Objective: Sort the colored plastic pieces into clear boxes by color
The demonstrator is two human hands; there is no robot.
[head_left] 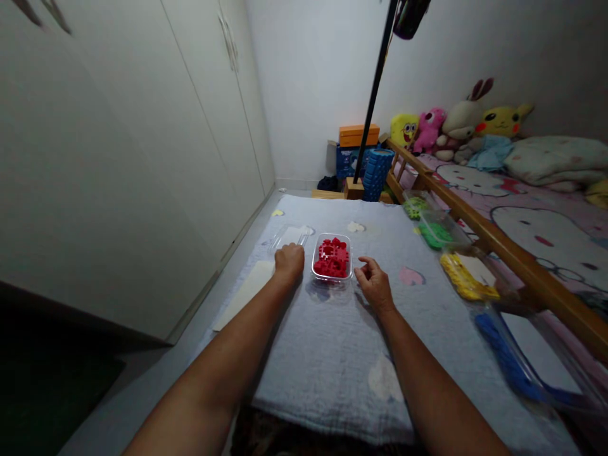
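Observation:
A clear plastic container stands in the middle of the cloth, filled with red plastic pieces. To its left, my left hand is closed at the near edge of a clear plastic lid; its fingertips are hidden from me. My right hand is just right of the container, apart from it, with fingers partly curled and spread and nothing in them. A pale sheet of paper or card lies beside my left forearm.
Along the right edge sit clear containers with light green, green, yellow and blue pieces. A wooden bed rail runs beyond them. White cupboards border the left. A black pole rises at the back.

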